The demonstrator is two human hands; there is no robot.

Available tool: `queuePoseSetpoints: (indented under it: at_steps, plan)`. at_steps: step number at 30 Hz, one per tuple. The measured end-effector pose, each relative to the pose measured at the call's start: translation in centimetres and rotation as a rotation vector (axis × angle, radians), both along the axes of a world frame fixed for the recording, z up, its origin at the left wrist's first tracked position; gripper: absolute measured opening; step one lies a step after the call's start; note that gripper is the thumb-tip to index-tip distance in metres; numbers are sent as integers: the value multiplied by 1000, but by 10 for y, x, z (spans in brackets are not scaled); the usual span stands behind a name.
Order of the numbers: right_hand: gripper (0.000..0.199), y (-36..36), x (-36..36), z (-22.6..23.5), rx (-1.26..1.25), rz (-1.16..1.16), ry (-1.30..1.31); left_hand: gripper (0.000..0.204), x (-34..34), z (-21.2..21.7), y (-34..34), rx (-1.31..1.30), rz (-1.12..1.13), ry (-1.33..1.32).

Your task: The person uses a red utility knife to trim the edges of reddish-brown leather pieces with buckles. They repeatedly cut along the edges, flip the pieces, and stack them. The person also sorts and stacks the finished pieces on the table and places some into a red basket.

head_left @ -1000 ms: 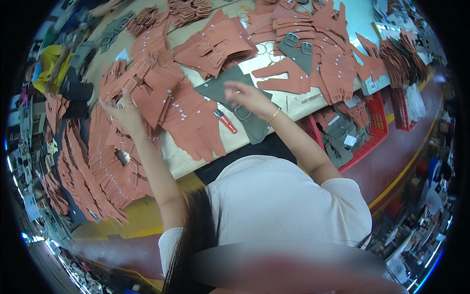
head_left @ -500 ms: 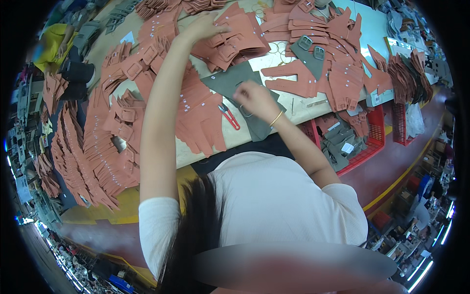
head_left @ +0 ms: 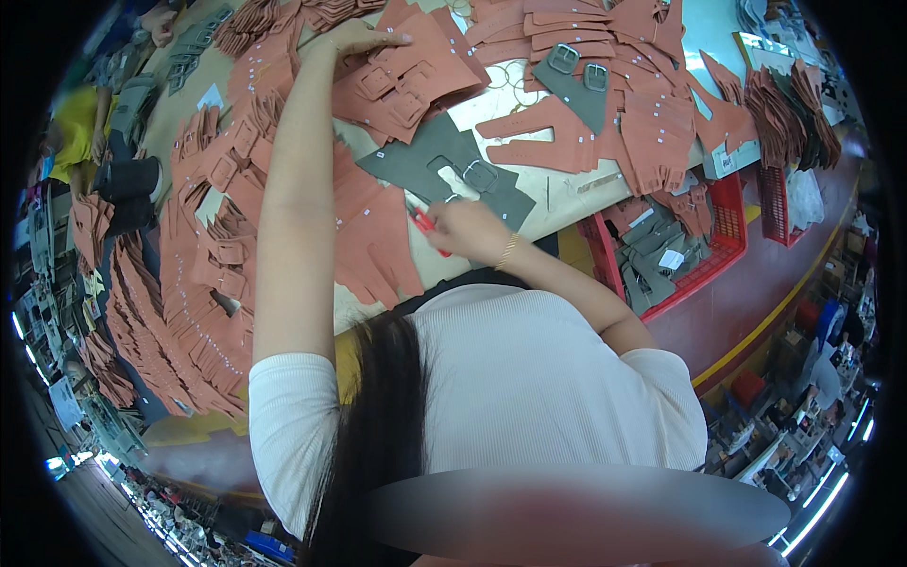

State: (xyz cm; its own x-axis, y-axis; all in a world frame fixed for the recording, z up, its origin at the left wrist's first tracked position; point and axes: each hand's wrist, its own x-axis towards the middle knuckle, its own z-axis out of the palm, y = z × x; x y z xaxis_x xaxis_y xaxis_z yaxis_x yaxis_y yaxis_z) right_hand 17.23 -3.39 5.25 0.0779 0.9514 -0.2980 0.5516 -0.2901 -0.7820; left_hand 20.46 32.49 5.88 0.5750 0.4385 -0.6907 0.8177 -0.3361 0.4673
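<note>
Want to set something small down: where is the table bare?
The table shows a bare strip between the green piece and the red crate, below the forked terracotta piece. A smaller patch lies between the green piece, forked piece and buckled terracotta stack. The left side is crowded with overlapping terracotta pieces.

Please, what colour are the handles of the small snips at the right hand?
The small snips' handles are red, best seen in the head view.
</note>
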Motion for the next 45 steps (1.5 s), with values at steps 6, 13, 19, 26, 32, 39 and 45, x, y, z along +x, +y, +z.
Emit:
queuePoseSetpoints:
  at_steps: [6,13,19,26,32,39,45]
  plan:
    - [26,-44,104,23,72,-471,-56,69,-2,-12,-2,-134,-127,-261]
    - [43,-30,115,10,346,-584,-454,87,-5,0,-19,188,-16,-516]
    - [42,1,62,-10,225,-286,-504,88,-55,39,-75,-152,383,-965]
    - [37,2,62,2,162,-298,-237,38,-186,12,-234,-668,701,-613]
    - [30,-23,89,-10,65,-289,-83,49,-200,-29,-300,-1029,1108,-559]
    - [24,-26,90,-56,297,-208,-140,40,-162,-45,-301,-935,1136,-611]
    - [24,-28,96,-58,112,-231,184,42,-130,-49,-309,-368,753,-719]
